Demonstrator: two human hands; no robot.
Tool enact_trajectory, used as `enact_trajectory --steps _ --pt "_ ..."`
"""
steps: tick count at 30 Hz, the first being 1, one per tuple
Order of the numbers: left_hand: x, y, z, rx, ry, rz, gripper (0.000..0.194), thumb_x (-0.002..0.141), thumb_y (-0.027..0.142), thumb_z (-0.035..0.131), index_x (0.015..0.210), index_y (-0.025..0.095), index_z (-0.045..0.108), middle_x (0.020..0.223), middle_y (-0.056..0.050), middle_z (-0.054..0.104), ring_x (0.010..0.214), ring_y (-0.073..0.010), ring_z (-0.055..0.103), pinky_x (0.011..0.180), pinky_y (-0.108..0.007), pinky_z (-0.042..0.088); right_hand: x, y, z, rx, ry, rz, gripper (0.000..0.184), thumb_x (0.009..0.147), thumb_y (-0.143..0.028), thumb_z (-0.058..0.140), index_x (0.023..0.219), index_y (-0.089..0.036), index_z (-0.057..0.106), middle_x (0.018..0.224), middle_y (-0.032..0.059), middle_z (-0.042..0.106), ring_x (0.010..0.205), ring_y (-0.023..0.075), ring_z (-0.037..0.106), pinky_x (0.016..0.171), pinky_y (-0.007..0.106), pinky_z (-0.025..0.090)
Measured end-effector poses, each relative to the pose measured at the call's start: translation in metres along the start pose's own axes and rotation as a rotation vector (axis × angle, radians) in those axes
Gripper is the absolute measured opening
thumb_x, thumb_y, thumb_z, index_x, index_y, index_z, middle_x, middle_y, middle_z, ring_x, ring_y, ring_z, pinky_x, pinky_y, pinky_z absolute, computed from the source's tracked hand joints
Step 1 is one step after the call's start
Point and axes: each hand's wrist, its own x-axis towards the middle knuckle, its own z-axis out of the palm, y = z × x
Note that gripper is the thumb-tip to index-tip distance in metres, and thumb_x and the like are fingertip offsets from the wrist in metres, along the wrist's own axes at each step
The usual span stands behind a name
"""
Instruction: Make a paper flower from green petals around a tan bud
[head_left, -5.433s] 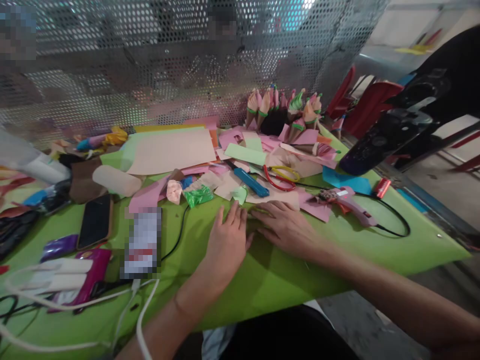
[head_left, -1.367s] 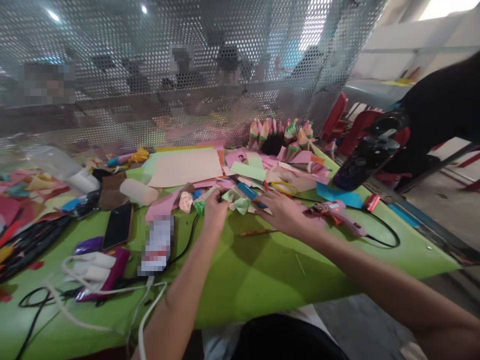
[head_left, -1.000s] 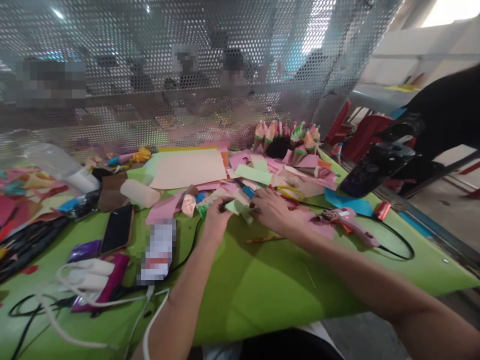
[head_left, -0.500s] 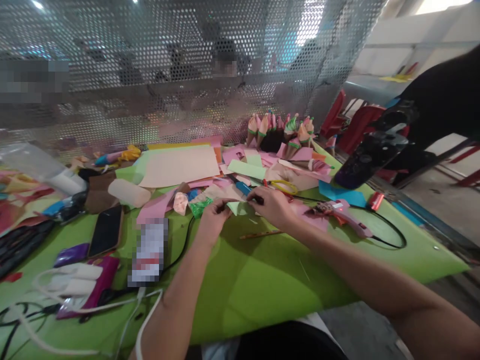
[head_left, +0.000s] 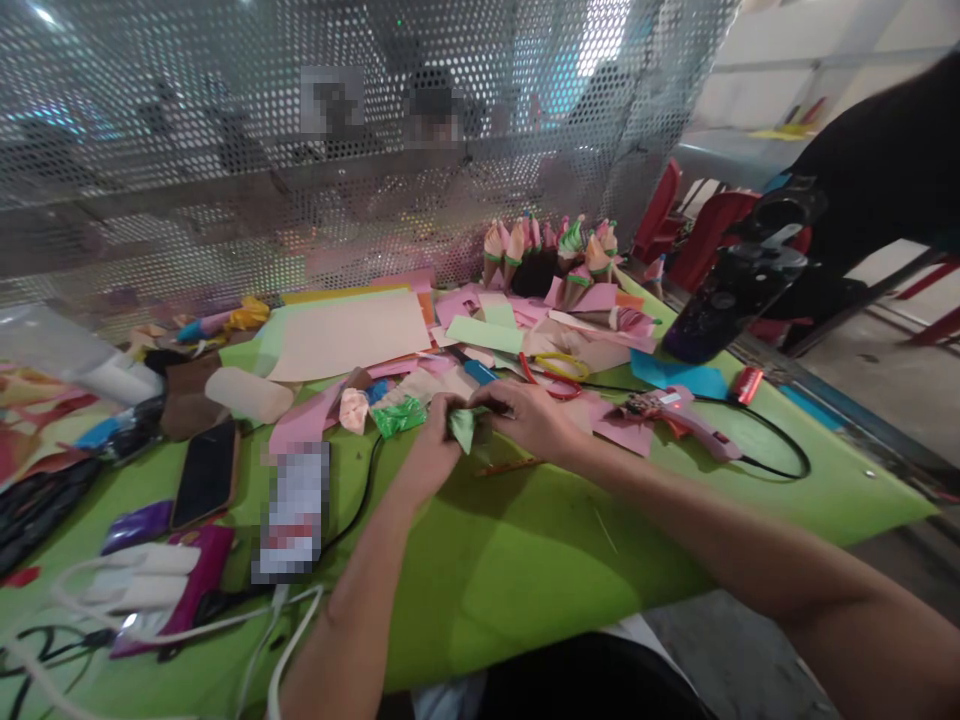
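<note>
A small piece of light green paper point(head_left: 463, 430) is held between both hands above the table, tilted with a pointed end downward. My left hand point(head_left: 437, 440) pinches its left side. My right hand point(head_left: 532, 420) grips its upper right edge, the fingertips partly hidden. Below the hands a pencil point(head_left: 510, 467) lies on the green table point(head_left: 525, 570). Just left of my left hand is a crumpled green wrapper point(head_left: 400, 416). Beyond my right hand lie red-handled scissors point(head_left: 551, 380) and yellow-handled scissors point(head_left: 562, 364).
A pink glue gun point(head_left: 701, 422) with a black cord lies at right, near a dark bottle point(head_left: 724, 300). Several paper ice-cream cones point(head_left: 574, 245) stand at the back. Phones point(head_left: 206, 475), white cables and a magenta box point(head_left: 214, 565) fill the left.
The green paper has turned from lying broad and flat between the fingers to a narrower, downward-pointing shape. My hands have drawn closer together. The whole view has shifted slightly.
</note>
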Motion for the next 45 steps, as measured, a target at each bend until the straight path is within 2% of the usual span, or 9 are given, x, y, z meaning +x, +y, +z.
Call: enact_trajectory --steps 4,9,14,17,23,29,33,37,45 --pt "-0.002 0.008 0.002 -0.053 -0.105 -0.028 0.039 0.070 0.013 0.059 0.108 0.024 0.058 0.107 -0.003 0.066 0.106 -0.0210 0.060 0.095 -0.033 0.046 -0.001 -0.002 0.002 0.078 -0.033 0.033 0.024 0.081 -0.008 0.059 0.099 -0.020 0.071 0.100 0.0046 0.075 0.089 0.0181 0.069 0.078 0.027 0.051" --pt "-0.002 0.011 0.002 -0.116 -0.123 -0.041 0.040 0.067 0.013 0.062 0.105 0.025 0.062 0.107 -0.003 0.069 0.105 -0.0233 0.061 0.098 -0.036 0.046 -0.002 -0.008 -0.002 0.127 -0.104 0.027 0.036 0.076 -0.004 0.054 0.104 -0.019 0.069 0.103 0.0048 0.074 0.092 0.0182 0.068 0.083 0.029 0.052" --pt "0.002 0.000 0.003 -0.106 -0.042 -0.061 0.055 0.059 0.005 0.060 0.112 0.019 0.059 0.113 -0.007 0.067 0.108 -0.0235 0.061 0.100 -0.037 0.045 -0.003 -0.015 -0.009 0.080 -0.256 -0.022 0.060 0.071 -0.011 0.067 0.130 -0.020 0.056 0.128 0.0101 0.064 0.114 0.0251 0.062 0.096 0.038 0.049" --pt "0.003 -0.001 0.004 -0.049 0.017 -0.073 0.063 0.057 0.000 0.060 0.117 0.020 0.059 0.119 -0.008 0.065 0.110 -0.0238 0.060 0.100 -0.037 0.044 -0.005 -0.015 -0.005 -0.041 -0.258 -0.068 0.072 0.070 -0.024 0.078 0.136 -0.021 0.050 0.138 0.0134 0.057 0.121 0.0291 0.058 0.098 0.042 0.048" --pt "-0.001 0.002 0.004 0.002 0.039 -0.108 0.074 0.066 0.004 0.063 0.137 0.023 0.050 0.089 -0.001 0.066 0.081 -0.0172 0.063 0.078 -0.029 0.047 -0.007 -0.009 0.003 -0.172 -0.087 -0.056 0.025 0.085 -0.021 0.064 0.111 -0.020 0.066 0.108 0.0096 0.072 0.095 0.0236 0.068 0.080 0.033 0.051" --pt "-0.003 0.003 0.008 -0.007 0.121 -0.046 0.058 0.078 0.016 0.063 0.133 0.024 0.050 0.093 -0.001 0.066 0.075 -0.0148 0.060 0.072 -0.027 0.046 -0.004 -0.006 0.003 0.070 0.136 0.122 0.015 0.081 -0.016 0.057 0.092 -0.020 0.067 0.086 0.0031 0.073 0.078 0.0179 0.066 0.069 0.027 0.048" --pt "-0.004 0.004 0.011 -0.057 0.094 -0.109 0.012 0.090 0.030 0.051 0.098 0.023 0.057 0.078 0.000 0.064 0.065 -0.0164 0.059 0.065 -0.028 0.046 -0.003 -0.003 0.007 0.257 0.183 0.211 0.013 0.080 -0.022 0.058 0.092 -0.019 0.064 0.080 0.0014 0.069 0.073 0.0165 0.063 0.066 0.027 0.048" --pt "-0.006 0.004 0.011 0.108 0.134 -0.082 0.019 0.092 0.032 0.048 0.075 0.025 0.050 0.066 0.000 0.056 0.065 -0.0195 0.055 0.064 -0.029 0.041 -0.003 -0.004 0.005 0.289 0.134 0.209 0.017 0.077 -0.021 0.057 0.093 -0.019 0.063 0.083 0.0010 0.069 0.074 0.0163 0.062 0.068 0.027 0.047" --pt "-0.008 0.010 0.013 0.426 -0.011 -0.055 0.012 0.093 0.022 0.042 0.088 0.025 0.052 0.072 -0.001 0.060 0.070 -0.0212 0.059 0.065 -0.029 0.040 -0.005 -0.010 -0.001 0.229 0.043 0.235 0.033 0.084 -0.040 0.066 0.109 -0.019 0.070 0.100 0.0055 0.073 0.090 0.0205 0.065 0.076 0.029 0.048"
